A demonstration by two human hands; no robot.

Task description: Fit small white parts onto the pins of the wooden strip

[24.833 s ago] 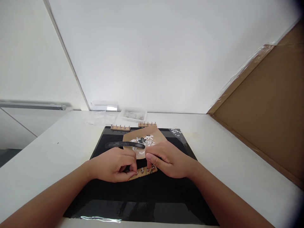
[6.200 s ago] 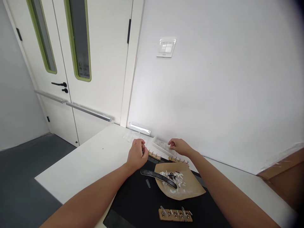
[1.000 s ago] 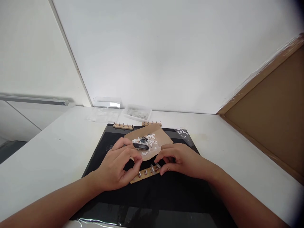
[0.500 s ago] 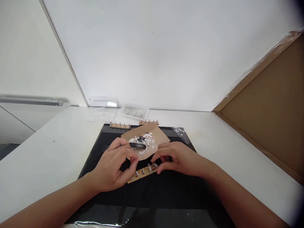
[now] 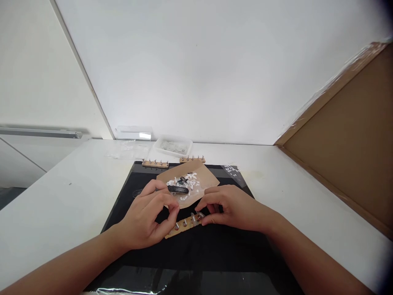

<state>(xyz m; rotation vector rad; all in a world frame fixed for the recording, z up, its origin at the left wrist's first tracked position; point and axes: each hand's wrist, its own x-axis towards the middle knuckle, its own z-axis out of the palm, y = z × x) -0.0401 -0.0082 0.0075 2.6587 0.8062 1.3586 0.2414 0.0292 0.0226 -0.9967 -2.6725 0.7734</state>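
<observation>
A wooden strip (image 5: 181, 229) with several small metal clips and clear pieces lies at a slant on the black mat (image 5: 215, 254). Over its left end, my left hand (image 5: 153, 215) has thumb and index finger pressed together; what they pinch, if anything, is too small to make out. My right hand (image 5: 225, 207) is at the strip's right end, its thumb and fingers curled around a small clear piece (image 5: 200, 214) there. Just behind both hands sits a brown paper sheet (image 5: 205, 174) bearing white bits (image 5: 192, 178) and a dark elongated piece (image 5: 178, 189).
Two more wooden strips with upright clips, one on the left (image 5: 155, 164) and one on the right (image 5: 192, 159), stand along the mat's back edge. Behind them are a translucent tray (image 5: 173, 145) and clear plastic bags (image 5: 127, 149). A brown panel (image 5: 344, 135) rises at the right.
My right thumb has shifted slightly left and down beside the clear piece at the strip's right end. My left hand has barely moved.
</observation>
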